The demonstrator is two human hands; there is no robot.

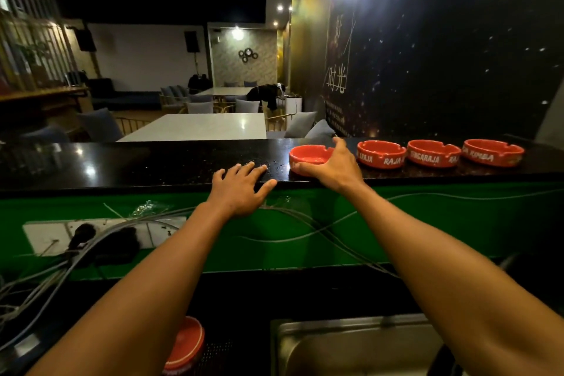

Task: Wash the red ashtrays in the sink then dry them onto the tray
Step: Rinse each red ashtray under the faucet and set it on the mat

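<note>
I count 5 red ashtrays: 4 in a row on the black counter (152, 162), namely the first (309, 157), the second (381, 154), the third (433, 153) and the fourth (493, 152), plus 1 ashtray (186, 345) down beside the sink (351, 345). I see 1 sink, 2 hands, left (241, 189) and right (332, 166), 1 power strip (52, 236) and 2 pale tables, near (198, 128) and far (227, 91).

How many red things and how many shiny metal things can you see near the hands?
Round red ashtrays on the black bar counter: 4
Round red ashtray standing on edge down beside the sink: 1
Shiny steel sink: 1
Total: 6
</note>
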